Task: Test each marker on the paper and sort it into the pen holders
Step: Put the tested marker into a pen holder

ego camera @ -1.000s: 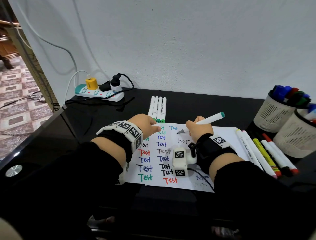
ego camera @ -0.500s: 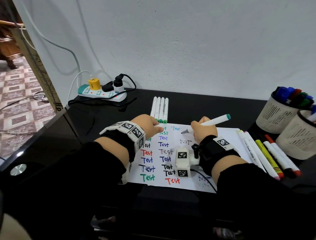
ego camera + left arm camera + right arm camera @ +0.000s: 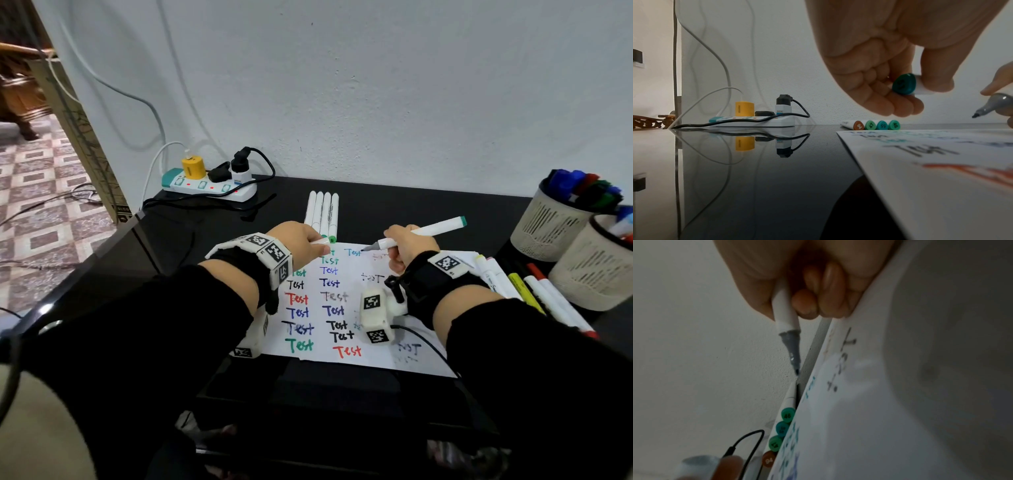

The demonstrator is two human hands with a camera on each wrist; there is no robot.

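My right hand (image 3: 407,246) grips a white marker (image 3: 435,228) with a teal end, held like a pen. Its grey nib (image 3: 990,105) hangs a little above the paper (image 3: 373,361), close to the far edge beside a blue "Test". The wrist view shows the marker (image 3: 786,311) clamped between thumb and fingers. My left hand (image 3: 301,243) pinches the teal-ended cap (image 3: 904,84) over the paper's far left corner. Rows of coloured "Test" words cover the sheet. Two pale pen holders (image 3: 551,226) (image 3: 596,270) at the right hold markers.
Several capped white markers (image 3: 323,212) lie side by side just beyond the paper. More loose markers (image 3: 534,291) lie right of the sheet, before the holders. A power strip (image 3: 209,188) with plugs and cables sits at the back left of the black glossy table (image 3: 756,178).
The marker's nib has shifted slightly toward the paper's far edge. My left hand keeps the cap in about the same place.
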